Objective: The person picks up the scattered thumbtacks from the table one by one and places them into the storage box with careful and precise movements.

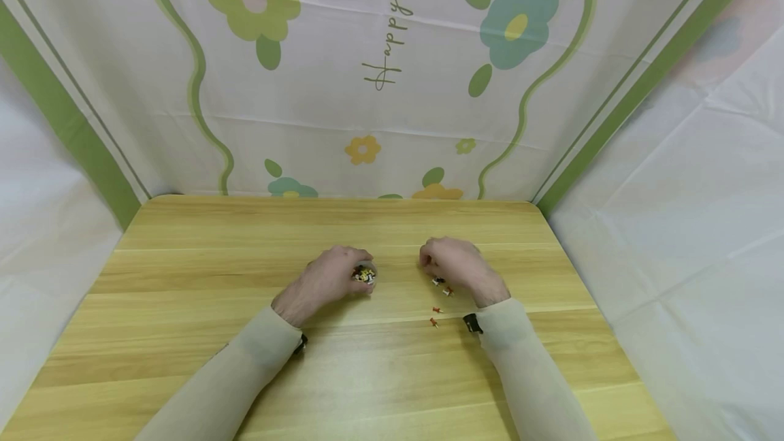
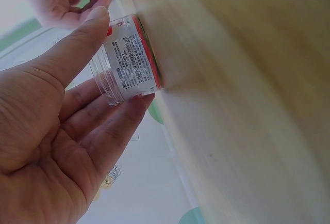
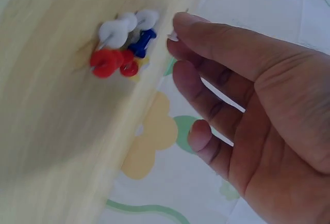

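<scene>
My left hand (image 1: pixel 321 281) grips a small clear jar (image 2: pixel 131 56) with a printed label and a red band at its base. The jar stands on the table, and its mouth shows several push pins (image 1: pixel 364 275) in yellow, white and black. Between thumb and forefinger, my right hand (image 1: pixel 458 265) pinches a white push pin (image 3: pixel 174 36) just above the tabletop. Beside that hand, the right wrist view has a loose group with a blue push pin (image 3: pixel 142 44), white push pins (image 3: pixel 113 34) and red push pins (image 3: pixel 104 63); a yellow one is partly hidden.
Two red push pins, one farther (image 1: pixel 437 309) and one nearer (image 1: pixel 434 322), lie on the wooden table (image 1: pixel 343 386) between my forearms. Behind the table hangs a white flowered cloth (image 1: pixel 331 101), with more cloth at both sides.
</scene>
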A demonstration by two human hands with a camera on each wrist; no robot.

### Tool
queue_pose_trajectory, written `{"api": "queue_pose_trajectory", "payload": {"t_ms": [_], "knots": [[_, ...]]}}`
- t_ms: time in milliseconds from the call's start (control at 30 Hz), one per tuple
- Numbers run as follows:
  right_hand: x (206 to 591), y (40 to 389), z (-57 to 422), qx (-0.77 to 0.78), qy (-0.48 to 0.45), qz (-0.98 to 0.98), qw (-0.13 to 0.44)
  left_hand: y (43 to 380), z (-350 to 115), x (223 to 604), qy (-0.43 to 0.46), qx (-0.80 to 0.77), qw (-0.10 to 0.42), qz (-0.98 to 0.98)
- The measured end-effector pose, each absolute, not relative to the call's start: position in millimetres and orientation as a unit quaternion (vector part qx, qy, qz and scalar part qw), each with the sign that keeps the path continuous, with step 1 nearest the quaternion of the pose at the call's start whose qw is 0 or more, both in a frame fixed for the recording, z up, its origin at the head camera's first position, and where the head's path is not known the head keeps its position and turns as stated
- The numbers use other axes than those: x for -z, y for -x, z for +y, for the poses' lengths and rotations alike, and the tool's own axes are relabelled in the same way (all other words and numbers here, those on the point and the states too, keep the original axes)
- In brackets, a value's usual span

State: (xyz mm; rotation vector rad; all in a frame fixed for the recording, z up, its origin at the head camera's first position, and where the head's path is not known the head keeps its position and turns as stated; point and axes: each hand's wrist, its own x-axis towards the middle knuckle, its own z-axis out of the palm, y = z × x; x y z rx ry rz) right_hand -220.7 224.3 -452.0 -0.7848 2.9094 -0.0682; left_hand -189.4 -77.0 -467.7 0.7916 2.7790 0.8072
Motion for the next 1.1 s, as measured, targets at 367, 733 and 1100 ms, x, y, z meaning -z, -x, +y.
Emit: {"api": "queue_pose_trajectory", "payload": {"t_ms": [367, 733, 1100], "knots": [[449, 214, 201, 0.032, 0.290, 0.956, -0.002, 191, -77, 468, -0.259, -0.266, 0.074, 0.926], [453, 200, 172, 0.047, 0.326, 0.942, -0.058, 191, -77, 468, -0.259, -0.263, 0.071, 0.927], [459, 184, 145, 0.058, 0.352, 0.930, -0.087, 192, -78, 469, -0.260, -0.265, 0.078, 0.925]]}}
